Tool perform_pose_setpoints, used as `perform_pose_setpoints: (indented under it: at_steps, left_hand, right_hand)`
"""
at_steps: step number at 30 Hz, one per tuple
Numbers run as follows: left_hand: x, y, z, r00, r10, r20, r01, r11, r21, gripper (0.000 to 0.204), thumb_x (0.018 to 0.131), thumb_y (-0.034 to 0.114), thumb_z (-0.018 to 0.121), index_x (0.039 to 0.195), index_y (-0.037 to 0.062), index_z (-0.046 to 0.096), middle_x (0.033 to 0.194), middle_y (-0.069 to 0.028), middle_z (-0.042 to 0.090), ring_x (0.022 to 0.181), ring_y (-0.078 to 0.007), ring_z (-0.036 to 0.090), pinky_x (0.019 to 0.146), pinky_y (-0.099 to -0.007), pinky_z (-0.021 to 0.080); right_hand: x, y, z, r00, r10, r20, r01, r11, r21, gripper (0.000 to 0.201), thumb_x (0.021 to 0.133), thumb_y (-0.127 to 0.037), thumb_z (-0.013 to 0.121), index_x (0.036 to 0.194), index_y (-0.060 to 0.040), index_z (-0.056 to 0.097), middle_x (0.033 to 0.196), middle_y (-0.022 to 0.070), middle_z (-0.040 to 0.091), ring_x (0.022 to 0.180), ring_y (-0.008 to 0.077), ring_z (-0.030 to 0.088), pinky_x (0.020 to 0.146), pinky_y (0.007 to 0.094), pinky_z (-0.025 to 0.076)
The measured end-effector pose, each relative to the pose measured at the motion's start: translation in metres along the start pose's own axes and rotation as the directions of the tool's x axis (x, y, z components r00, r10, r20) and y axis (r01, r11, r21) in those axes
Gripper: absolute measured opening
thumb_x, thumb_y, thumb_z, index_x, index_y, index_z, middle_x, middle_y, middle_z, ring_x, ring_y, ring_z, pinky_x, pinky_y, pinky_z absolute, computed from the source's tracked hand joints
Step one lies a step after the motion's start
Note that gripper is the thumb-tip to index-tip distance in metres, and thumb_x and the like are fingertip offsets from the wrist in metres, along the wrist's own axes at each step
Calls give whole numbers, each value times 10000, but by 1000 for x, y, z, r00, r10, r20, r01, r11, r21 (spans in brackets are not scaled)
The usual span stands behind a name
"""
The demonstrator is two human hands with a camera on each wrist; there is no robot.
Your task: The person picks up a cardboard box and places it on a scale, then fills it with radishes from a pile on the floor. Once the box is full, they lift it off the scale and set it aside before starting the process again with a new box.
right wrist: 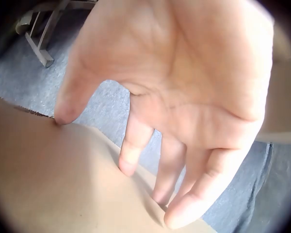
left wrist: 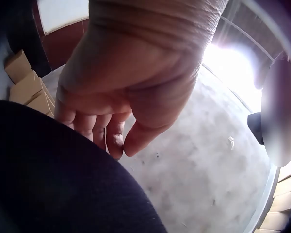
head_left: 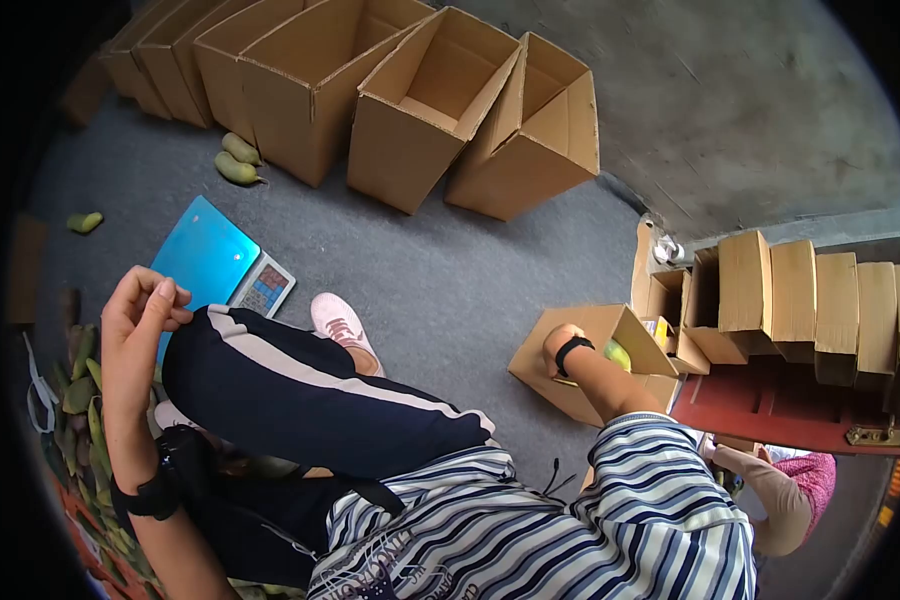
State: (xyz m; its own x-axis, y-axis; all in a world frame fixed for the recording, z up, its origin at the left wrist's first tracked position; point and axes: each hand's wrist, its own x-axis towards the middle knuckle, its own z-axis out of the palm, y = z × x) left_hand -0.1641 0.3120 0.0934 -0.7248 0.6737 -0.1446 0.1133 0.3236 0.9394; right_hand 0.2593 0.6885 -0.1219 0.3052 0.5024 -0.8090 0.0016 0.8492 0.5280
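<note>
1. Through the head view I see the right hand (head_left: 560, 348) at the edge of a cardboard box (head_left: 558, 390), which stands on the grey floor (head_left: 450, 320).
2. In the right wrist view I notice that its thumb and fingers are spread apart, and their tips touch the cardboard.
3. Inside this box I see a green vegetable (head_left: 616, 354), near the right forearm.
4. The left hand (head_left: 140, 318) is above the lap, near the knee of the dark trousers (head_left: 300, 400); I see its fingers loosely bent, with the thumb close to the forefinger.
5. Beside this hand, a blue-topped scale (head_left: 207, 246) sits on the floor, partly covered by hand and knee.
6. I see two pale gourds (head_left: 238, 170) next to a row of open boxes (head_left: 405, 150).
7. At the left edge there is a heap of green produce (head_left: 82, 395).
</note>
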Motion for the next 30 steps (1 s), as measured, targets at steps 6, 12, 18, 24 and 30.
perform_pose_setpoints:
  at_steps: [6, 12, 18, 24, 30]
  left_hand:
    - [2, -10, -10, 999, -22, -34, 21, 999, -24, 210, 964, 224, 546, 860, 42, 560, 837, -24, 616, 746, -67, 562, 684, -212, 427]
    - [4, -16, -7, 995, -52, -84, 53, 999, 6, 225, 955, 246, 566, 862, 41, 566, 823, -34, 625, 716, -76, 574, 658, -215, 445]
    - [7, -16, 2, 996, -33, -86, 29, 998, -48, 246, 947, 269, 575, 852, 43, 561, 819, -50, 631, 713, -95, 590, 652, -228, 459]
    - [5, -13, 1, 995, -1, -100, -6, 998, -62, 240, 943, 269, 574, 845, 51, 561, 814, -51, 636, 712, -95, 593, 648, -239, 461]
    - [-6, -12, -10, 993, -9, -121, 2, 999, -55, 217, 947, 240, 564, 865, 39, 567, 804, -48, 636, 708, -89, 594, 635, -230, 465]
  right_hand:
    - [31, 1, 69, 1000, -17, 5, 16, 989, 145, 350, 633, -316, 708, 959, -196, 747, 932, 30, 722, 841, 227, 710, 692, 409, 565]
    - [63, 7, 185, 985, -168, -27, 166, 912, 376, 474, 634, -477, 723, 1021, -203, 728, 1000, 48, 714, 906, 239, 689, 763, 426, 550]
    - [109, 61, 191, 983, -41, -180, 161, 666, 728, 513, 715, -460, 684, 1098, -120, 692, 1123, 139, 670, 1079, 306, 624, 901, 406, 507]
    - [-16, 124, -1, -26, 667, -744, 648, 578, 496, 421, 826, -213, 671, 1204, -72, 550, 1196, 169, 574, 1110, 354, 550, 930, 432, 469]
    - [-56, 188, -117, -148, 678, -720, 482, 685, 546, 689, 797, -278, 724, 1381, -75, 420, 1380, 180, 468, 1284, 337, 429, 1069, 406, 365]
